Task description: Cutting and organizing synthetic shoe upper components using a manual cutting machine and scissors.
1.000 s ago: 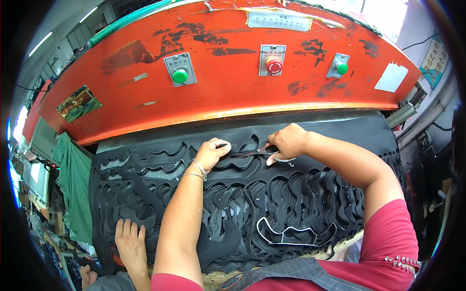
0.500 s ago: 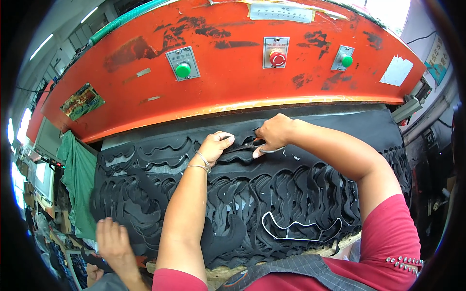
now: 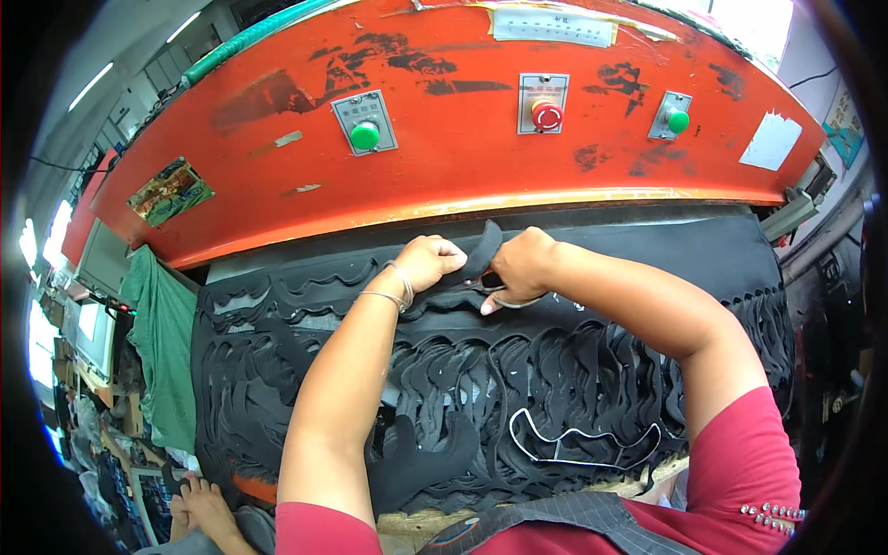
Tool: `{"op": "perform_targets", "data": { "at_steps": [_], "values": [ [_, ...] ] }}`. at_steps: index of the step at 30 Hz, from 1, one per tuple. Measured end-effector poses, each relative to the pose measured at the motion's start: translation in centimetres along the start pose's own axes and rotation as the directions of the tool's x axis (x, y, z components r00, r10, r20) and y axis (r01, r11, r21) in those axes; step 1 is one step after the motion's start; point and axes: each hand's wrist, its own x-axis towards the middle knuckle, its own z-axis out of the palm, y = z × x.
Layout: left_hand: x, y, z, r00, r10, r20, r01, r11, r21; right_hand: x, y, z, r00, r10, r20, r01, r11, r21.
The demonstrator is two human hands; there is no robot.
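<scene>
My left hand (image 3: 431, 263) pinches a curved strip of black sheet material (image 3: 485, 248), its free end standing up between my hands. My right hand (image 3: 524, 266) is closed around the handles of a pair of scissors (image 3: 472, 283), with the blades pointing left beneath the strip. Both hands are over a black sheet (image 3: 638, 245) with wavy cut-outs, on the bed of an orange-red machine. Closer to me lie many overlapping curved black offcuts (image 3: 444, 370). On top of them rests a thin metal crescent-shaped cutting die (image 3: 585, 448).
The machine's orange-red beam (image 3: 444, 157) spans the back, carrying a green button (image 3: 364, 136), a red button (image 3: 547, 115) and another green button (image 3: 678, 121). Green cloth (image 3: 159, 347) hangs at the left. Another person's hands (image 3: 202, 509) are at the lower left.
The black strip has been lifted and now stands up between my hands. My left hand has moved slightly right and up. The other person's raised hand has dropped lower. The whole view has shifted slightly.
</scene>
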Motion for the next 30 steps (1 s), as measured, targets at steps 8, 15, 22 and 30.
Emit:
{"op": "perform_targets", "data": {
  "at_steps": [8,15,22,30],
  "values": [
    [1.0,0.6,-1.5,0.996,-0.037,-0.078,0.032,0.998,-0.062,0.2,-1.7,0.1,0.996,0.059,0.068,-0.059,0.998,-0.013],
    [0.0,-1.2,-3.0,0.996,-0.069,-0.05,0.04,0.895,-0.443,-0.2,-0.4,0.2,0.995,0.095,-0.006,-0.093,0.991,0.098],
    [-0.3,-1.3,-3.2,0.998,-0.054,-0.038,0.033,0.901,-0.432,0.2,0.8,-1.9,0.994,0.093,0.063,-0.102,0.982,0.157],
    [0.0,0.1,-2.5,0.991,0.135,-0.003,-0.135,0.991,-0.008,3.2,-0.2,-1.0,0.993,0.015,0.115,-0.038,0.977,0.208]
  ]
}}
